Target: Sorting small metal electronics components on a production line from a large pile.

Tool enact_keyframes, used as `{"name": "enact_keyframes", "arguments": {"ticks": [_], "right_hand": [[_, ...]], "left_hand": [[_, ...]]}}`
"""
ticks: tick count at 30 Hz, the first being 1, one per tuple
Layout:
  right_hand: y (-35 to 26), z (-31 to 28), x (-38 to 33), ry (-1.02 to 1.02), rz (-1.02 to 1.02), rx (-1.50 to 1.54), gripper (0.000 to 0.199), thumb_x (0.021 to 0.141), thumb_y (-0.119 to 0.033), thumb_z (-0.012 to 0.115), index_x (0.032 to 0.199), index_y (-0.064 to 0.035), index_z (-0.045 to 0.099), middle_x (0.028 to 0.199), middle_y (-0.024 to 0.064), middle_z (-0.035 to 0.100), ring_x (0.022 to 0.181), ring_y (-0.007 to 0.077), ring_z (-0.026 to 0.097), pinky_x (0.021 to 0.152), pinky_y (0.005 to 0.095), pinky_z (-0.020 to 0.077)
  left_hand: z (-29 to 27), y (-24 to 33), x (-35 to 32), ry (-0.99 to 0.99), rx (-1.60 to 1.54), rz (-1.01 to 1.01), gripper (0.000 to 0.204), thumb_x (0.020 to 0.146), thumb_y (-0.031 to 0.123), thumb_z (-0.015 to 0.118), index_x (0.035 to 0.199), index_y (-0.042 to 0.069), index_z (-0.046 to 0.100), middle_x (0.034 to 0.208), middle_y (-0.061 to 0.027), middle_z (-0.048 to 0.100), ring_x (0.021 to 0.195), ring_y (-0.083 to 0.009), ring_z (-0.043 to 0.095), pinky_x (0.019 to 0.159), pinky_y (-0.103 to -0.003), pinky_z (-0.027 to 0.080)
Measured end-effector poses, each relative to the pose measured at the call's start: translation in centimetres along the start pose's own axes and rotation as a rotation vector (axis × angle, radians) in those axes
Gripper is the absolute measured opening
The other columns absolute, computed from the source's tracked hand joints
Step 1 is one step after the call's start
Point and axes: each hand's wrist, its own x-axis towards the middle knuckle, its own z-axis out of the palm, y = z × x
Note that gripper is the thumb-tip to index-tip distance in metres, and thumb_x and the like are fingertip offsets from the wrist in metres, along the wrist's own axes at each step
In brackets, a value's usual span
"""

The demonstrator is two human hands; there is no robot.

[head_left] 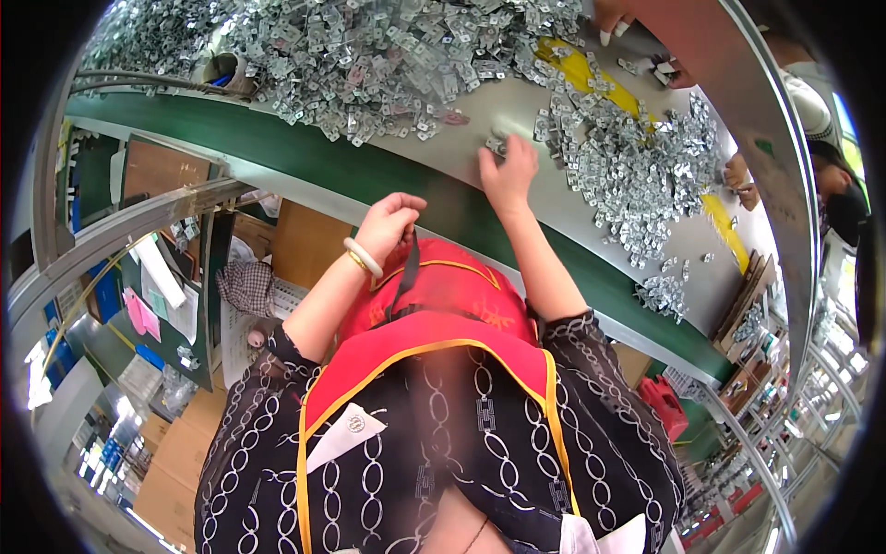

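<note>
Your right hand [508, 172] pinches small metal parts [496, 145] on the grey table [517, 111]; your left hand [388, 222] curls closed below its edge.

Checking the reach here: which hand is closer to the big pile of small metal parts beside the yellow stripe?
Right. The right hand rests on the table at the pile's edge; the left hand is curled back near the apron.

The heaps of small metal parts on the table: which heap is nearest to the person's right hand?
The right-side heap beside the yellow stripe is nearest: the right hand reaches its edge, while the big heap lies farther left.

Bright even light, strong fisheye bending, dark rim.
</note>
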Motion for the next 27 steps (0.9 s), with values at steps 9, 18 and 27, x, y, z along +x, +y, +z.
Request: {"name": "enact_keyframes", "arguments": {"ticks": [9, 18, 27], "right_hand": [[-0.4, 2.7, 5.3, -0.214, -0.397, -0.293, 0.015, 0.075, -0.02, 0.067, 0.089, -0.015, 0.067, 0.098, 0.0017, 0.064, 0.1, 0.0281, 0.054, 0.088, 0.0427, 0.035], [-0.7, -4.1, -1.1, -0.236, -0.384, -0.135, 0.016, 0.074, -0.011, 0.069, 0.089, -0.0142, 0.066, 0.106, -0.0003, 0.062, 0.103, 0.025, 0.055, 0.087, 0.0401, 0.0363], [-5.2, 0.3, -1.0, -0.319, -0.509, -0.034, 0.014, 0.076, -0.014, 0.068, 0.089, -0.0137, 0.064, 0.111, 0.0002, 0.062, 0.109, 0.0239, 0.054, 0.091, 0.0406, 0.0358]], "left_hand": [[-1.4, 1.9, 3.1, 0.072, 0.013, 0.123, 0.021, 0.089, 0.01, 0.052, 0.108, 0.003, 0.06, 0.069, 0.0038, 0.052, 0.058, -0.0047, 0.048, 0.05, -0.02, 0.039], [-2.7, -0.3, 3.9, 0.097, -0.004, 0.041, 0.024, 0.088, 0.007, 0.051, 0.109, -0.001, 0.058, 0.071, 0.0022, 0.051, 0.057, -0.0052, 0.044, 0.049, -0.021, 0.037], [-2.5, -0.5, 6.7, 0.195, 0.385, 0.261, 0.022, 0.084, 0.016, 0.059, 0.1, 0.003, 0.067, 0.078, -0.0057, 0.065, 0.069, -0.0127, 0.059, 0.065, -0.028, 0.048]]}}
